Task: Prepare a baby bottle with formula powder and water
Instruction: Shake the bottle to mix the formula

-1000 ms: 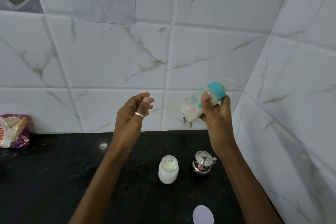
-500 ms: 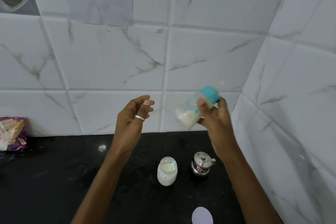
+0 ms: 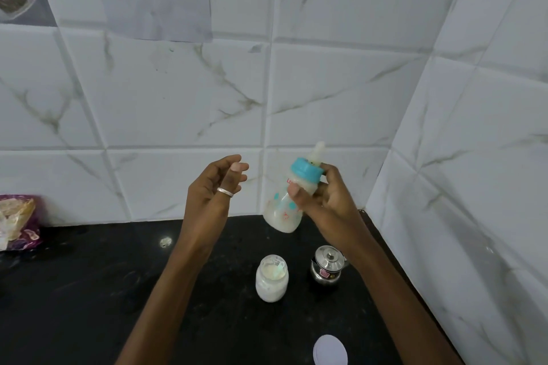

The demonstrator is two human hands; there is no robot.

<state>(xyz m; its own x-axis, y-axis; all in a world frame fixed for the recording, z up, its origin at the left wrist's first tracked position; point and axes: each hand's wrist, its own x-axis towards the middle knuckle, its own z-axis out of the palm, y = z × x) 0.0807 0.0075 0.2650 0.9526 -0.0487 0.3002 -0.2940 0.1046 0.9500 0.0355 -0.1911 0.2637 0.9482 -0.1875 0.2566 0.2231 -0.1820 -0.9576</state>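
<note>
My right hand (image 3: 329,198) grips the baby bottle (image 3: 284,210) near its neck, just below the teal collar and pale teat. The bottle is held above the black counter, nearly upright with its top leaning right, and white liquid fills its lower part. My left hand (image 3: 212,190) hovers to the left of the bottle, fingers loosely curled and holding nothing, a ring on one finger. An open jar of white formula powder (image 3: 272,280) stands on the counter below the bottle. A small steel lidded pot (image 3: 327,265) stands to the jar's right.
A white round lid (image 3: 330,350) lies at the counter's near edge. A purple snack packet (image 3: 17,222) rests against the wall at far left. Tiled walls close the back and right side of the black counter (image 3: 89,290).
The bottle has swung from lying tilted with its base up-left to nearly upright, base lower, as my right hand shakes it. My left hand has stayed put.
</note>
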